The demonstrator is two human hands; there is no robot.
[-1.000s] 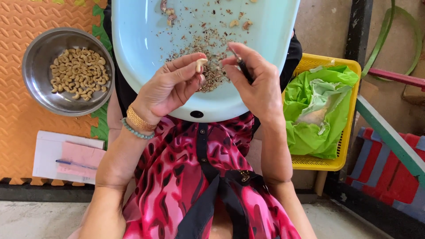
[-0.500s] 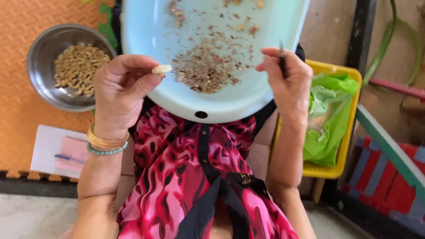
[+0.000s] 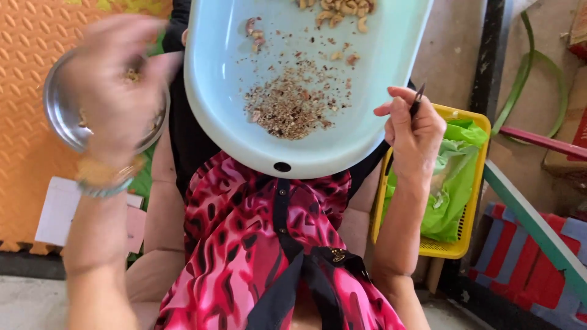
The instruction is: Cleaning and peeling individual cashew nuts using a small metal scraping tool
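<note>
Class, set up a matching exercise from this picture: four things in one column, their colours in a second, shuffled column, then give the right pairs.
Things:
1. basin
2. basket
3. bowl
4. floor mat

Colours:
A. orange
B. pale blue
C. silvery metal
D. yellow

Pairs: 1-B, 2-D, 3-C, 4-A.

My left hand (image 3: pixel 113 91), at ten o'clock, is motion-blurred and hides most of the metal bowl (image 3: pixel 61 125). The pale blue basin (image 3: pixel 226 116) is cut off at twelve o'clock. I cannot identify the thin dark tool (image 3: pixel 417 99).
</note>
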